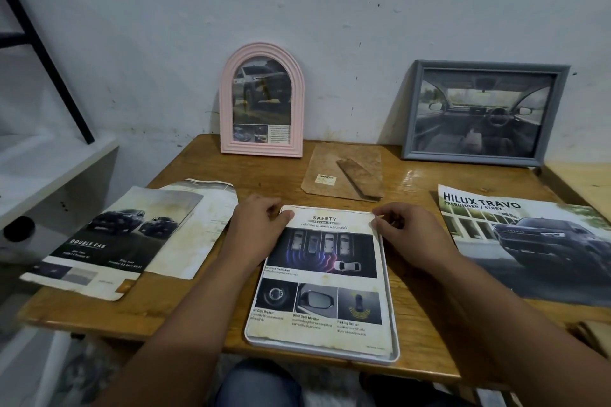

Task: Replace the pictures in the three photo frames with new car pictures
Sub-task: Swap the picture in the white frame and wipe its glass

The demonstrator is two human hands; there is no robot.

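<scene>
- At the near edge of the bench (185, 314), between your forearms, the white frame (389, 294) is lying flat with the SAFETY page (322, 271) resting inside its rim.
- Your left hand (256, 225) is pressing on the page's top left corner with curled fingers; your right hand (401, 228) is pinching at the top right corner. Neither grip is wide; both are working narrow, at fingertip level, on the paper's far edge.
- Judging from the task, you are either seating or lifting this page. Keep both corners moving evenly so that the sheet is not creasing, and keep it square to the rim, since its lower edge looks worn and could be catching.
- Leaning against the wall along the far edge are the pink arched frame (261, 99) and the grey frame (482, 112), each showing a car picture.
- Lying between them on the bench is the brown backing board (330, 172), probably this frame's back, within easy reach for closing.
- Sitting near the left edge is the DOUBLE CAB sheet (109, 241), overlapping a stained pale sheet (201, 228); running off the right edge is the HILUX TRAVO sheet (529, 241).
- Hard to tell: whether your fingertips are under the paper or on top of it, and whether glass is lying beneath the page. The HILUX sheet is being cut off by the picture's right side.
</scene>
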